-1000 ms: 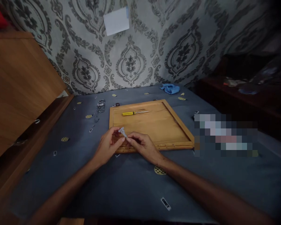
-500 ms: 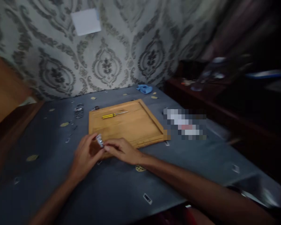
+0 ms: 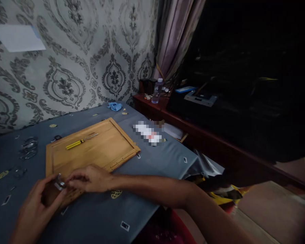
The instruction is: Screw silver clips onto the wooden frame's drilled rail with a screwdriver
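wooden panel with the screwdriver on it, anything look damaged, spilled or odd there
No spill shows. Darker streaks mark the wooden panel beside the yellow screwdriver; whether stain, wear or grain, I can't tell. Otherwise nothing stands out.

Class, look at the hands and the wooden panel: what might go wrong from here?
The small metal piece, pinched by the left hand, might slip and drop. The yellow-handled screwdriver lies loose on the wooden panel and might roll if the panel is knocked.

Panel (image 3: pixel 104 145): under/bynd fingers (image 3: pixel 76 178)
Scrdrvr (image 3: pixel 75 144): on panel, bynd fingers
Hdwe (image 3: pixel 29 145): L, bynd fingers
Cloth (image 3: pixel 115 106): bynd panel, R of fingers
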Motion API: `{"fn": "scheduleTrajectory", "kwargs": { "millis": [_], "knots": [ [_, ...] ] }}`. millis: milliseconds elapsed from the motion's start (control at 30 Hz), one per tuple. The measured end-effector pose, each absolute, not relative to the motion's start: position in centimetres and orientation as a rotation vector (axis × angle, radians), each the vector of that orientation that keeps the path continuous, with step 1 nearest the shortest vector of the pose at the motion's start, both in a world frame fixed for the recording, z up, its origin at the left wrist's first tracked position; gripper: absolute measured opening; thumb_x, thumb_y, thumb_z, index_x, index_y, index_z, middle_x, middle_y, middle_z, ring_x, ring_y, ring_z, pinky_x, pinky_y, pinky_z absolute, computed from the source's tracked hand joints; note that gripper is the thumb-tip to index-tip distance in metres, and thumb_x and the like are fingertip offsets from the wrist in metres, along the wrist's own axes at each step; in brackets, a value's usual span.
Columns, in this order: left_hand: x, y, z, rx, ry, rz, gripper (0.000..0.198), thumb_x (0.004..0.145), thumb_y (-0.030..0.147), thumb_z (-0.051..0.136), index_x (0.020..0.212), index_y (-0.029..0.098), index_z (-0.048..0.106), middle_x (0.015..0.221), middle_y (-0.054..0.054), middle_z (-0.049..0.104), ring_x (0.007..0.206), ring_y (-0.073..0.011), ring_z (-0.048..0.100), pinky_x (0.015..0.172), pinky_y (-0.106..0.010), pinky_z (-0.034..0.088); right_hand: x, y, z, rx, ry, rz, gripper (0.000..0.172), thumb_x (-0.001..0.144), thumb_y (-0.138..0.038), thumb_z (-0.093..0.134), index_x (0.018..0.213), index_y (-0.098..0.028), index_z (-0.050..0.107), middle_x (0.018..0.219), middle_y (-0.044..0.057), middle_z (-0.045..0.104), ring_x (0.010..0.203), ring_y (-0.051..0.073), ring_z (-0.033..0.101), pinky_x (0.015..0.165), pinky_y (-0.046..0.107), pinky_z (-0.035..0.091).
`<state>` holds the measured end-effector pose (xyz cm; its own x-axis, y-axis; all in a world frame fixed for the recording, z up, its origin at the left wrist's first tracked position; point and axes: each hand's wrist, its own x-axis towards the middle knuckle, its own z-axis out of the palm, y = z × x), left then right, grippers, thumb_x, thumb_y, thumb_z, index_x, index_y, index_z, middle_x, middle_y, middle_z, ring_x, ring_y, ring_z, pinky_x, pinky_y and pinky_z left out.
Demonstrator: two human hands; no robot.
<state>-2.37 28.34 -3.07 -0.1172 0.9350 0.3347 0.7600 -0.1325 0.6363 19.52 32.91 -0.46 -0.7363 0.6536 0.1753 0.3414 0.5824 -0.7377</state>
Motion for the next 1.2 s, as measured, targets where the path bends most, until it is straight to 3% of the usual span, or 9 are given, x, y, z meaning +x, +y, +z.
{"fn": "scheduleTrajectory", "kwargs": {
  "millis": [167,267,400,567,733,1033,1200],
  "knots": [
    [-2.2,28.4,-2.8,1.865,1.879,1.09,0.04,0.068,0.074,0.069,0.097,0.048,0.063,0.094,0.006,0.075,0.094,-0.0398,0.075,0.085,-0.059,0.06,18.6,37.1,0.3,-0.995,-2.403,0.668,0.031,0.105,-0.024,0.054,0.132,-0.013,0.064,0.127,0.01,0.071,0.112,0.02,0.069,0.097,0.034,0.055],
    [-2.4,28.5,-3.0,1.923,1.811,1.094,0.048,0.069,0.075,0.069,0.102,0.04,0.065,0.097,0.0,0.077,0.094,-0.0396,0.075,0.086,-0.058,0.061,18.3,40.8,0.8,-1.109,-2.407,0.431,0.035,0.101,-0.034,0.065,0.131,-0.016,0.063,0.139,0.012,0.061,0.124,0.026,0.062,0.105,0.05,0.054],
    [-2.4,28.7,-3.3,2.021,1.75,1.08,0.054,0.077,0.068,0.068,0.11,0.026,0.066,0.103,-0.009,0.077,0.094,-0.0349,0.076,0.085,-0.05,0.062,18.2,44.2,0.6,-1.239,-2.392,0.239,0.042,0.1,-0.038,0.065,0.136,-0.017,0.06,0.138,0.012,0.06,0.121,0.026,0.063,0.1,0.049,0.056],
    [-1.6,28.3,-2.9,2.1,1.662,1.067,0.041,0.087,0.047,0.068,0.118,0.021,0.062,0.109,-0.011,0.073,0.102,-0.0307,0.072,0.092,-0.046,0.057,18.3,44.8,-0.5,-1.159,-2.494,0.215,0.04,0.1,-0.039,0.065,0.133,-0.016,0.061,0.132,0.011,0.063,0.115,0.024,0.065,0.097,0.046,0.058],
    [-1.7,28.2,-2.0,2.086,1.674,0.997,0.04,0.085,0.036,0.07,0.121,0.021,0.061,0.115,-0.01,0.07,0.109,-0.0285,0.067,0.098,-0.042,0.053,19.2,44.1,-1.2,-1.092,-2.558,0.23,0.039,0.1,-0.039,0.064,0.132,-0.016,0.062,0.132,0.011,0.063,0.114,0.024,0.066,0.096,0.046,0.058],
    [-4.4,27.9,0.9,2.082,1.412,0.716,0.039,0.081,0.036,0.077,0.117,0.024,0.067,0.118,-0.007,0.068,0.107,-0.0257,0.066,0.096,-0.038,0.053,21.4,41.0,-2.1,-1.066,-2.52,0.233,0.036,0.101,-0.039,0.064,0.128,-0.015,0.063,0.126,0.01,0.066,0.108,0.021,0.067,0.092,0.043,0.06],
    [-5.5,27.3,2.5,2.088,1.271,0.552,0.039,0.083,0.034,0.077,0.119,0.027,0.067,0.135,-0.008,0.062,0.128,-0.0274,0.06,0.111,-0.042,0.048,21.6,39.2,-2.3,-0.965,-2.468,0.196,0.029,0.1,-0.034,0.065,0.122,-0.015,0.066,0.127,0.011,0.066,0.117,0.025,0.063,0.103,0.05,0.053]
  ]
}}
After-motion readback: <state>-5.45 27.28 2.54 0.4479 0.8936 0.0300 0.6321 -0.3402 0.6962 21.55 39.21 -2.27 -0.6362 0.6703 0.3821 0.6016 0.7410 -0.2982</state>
